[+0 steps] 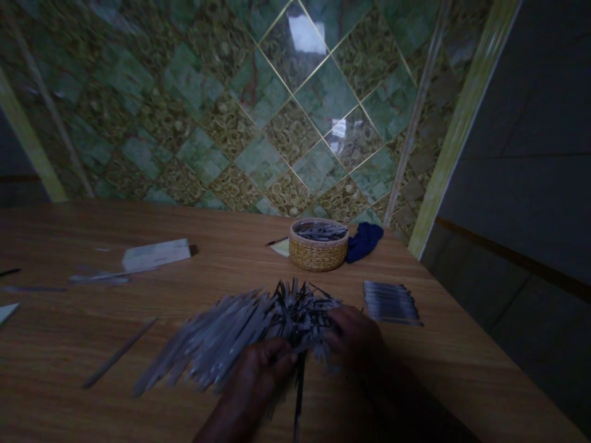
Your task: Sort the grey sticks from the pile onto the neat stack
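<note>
A large heap of thin, clear-wrapped sticks [221, 335] with dark ends lies fanned out on the wooden table [415, 381]. At the heap's near edge, my left hand [263, 372] has its thumb and fingers pinched together among the sticks; a dark strip hangs down beside it. My right hand [353, 335] reaches into the heap's right end with curled fingers. Dim light and blur hide what exactly each hand grips. To the right, a neat row of similar sticks [390, 301] lies side by side.
Behind the heap stands a round woven basket [318, 253] filled with similar sticks, beside a dark blue cloth [364, 241]. A white box [157, 255] is at the back left. Loose sticks [120, 352] lie on the left. A tiled wall [277, 123] rises behind.
</note>
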`<state>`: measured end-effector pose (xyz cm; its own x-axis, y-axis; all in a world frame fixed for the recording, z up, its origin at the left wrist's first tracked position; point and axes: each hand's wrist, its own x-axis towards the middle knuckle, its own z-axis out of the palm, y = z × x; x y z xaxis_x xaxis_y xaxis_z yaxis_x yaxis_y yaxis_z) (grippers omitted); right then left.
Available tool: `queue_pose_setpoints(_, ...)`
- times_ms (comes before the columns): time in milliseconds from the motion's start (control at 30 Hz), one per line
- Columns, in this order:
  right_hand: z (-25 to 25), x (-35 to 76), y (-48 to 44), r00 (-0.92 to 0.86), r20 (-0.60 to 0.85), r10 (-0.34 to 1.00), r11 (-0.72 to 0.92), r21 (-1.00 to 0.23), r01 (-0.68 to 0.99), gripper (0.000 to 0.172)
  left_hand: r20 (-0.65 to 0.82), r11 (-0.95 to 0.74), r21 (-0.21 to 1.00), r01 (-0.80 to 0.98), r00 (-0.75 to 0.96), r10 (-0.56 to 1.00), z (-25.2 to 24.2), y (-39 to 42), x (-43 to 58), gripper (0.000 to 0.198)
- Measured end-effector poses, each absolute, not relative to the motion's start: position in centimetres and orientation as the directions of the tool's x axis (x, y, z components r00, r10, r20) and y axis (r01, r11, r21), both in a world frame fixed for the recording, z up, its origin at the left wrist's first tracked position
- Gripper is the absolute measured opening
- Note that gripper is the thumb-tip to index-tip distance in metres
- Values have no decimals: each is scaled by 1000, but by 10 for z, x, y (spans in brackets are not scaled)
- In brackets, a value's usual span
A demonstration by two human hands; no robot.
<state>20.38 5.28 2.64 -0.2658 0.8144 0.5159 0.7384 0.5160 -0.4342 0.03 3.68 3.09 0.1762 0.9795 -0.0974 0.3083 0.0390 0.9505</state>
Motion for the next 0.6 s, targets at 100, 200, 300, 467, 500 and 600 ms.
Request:
queue_pose_setpoints(100, 34, 188, 39, -556, 471, 685, 665, -94, 741, 8, -68, 5, 962, 273, 222, 973, 28, 37, 2, 27)
queue_pose_setpoints(200, 32, 180, 37, -658, 376, 652, 707, 10, 707, 8, -73, 13, 971, 239, 243, 967, 31, 35, 5, 29)
queue_pose_setpoints(300, 35, 196, 50, -655, 273, 705, 679, 7, 734, 11, -68, 19, 974, 228, 209, 975, 33, 34, 4, 35)
queue_pose_setpoints(467, 57, 274, 89, -277, 152, 949, 267, 87, 960, 18, -56, 8, 972, 236, 197, 979, 29, 41, -4, 39)
queue_pose_setpoints(500, 60, 291, 97, -204, 147, 968, 190, 104, 976, 19, -54, 0, 965, 261, 200, 978, 27, 43, -4, 38)
queue_pose_setpoints(600, 61, 332, 119, -91, 138, 986, 75, 122, 990, 22, -64, -11, 935, 354, 197, 978, 22, 44, -3, 36)
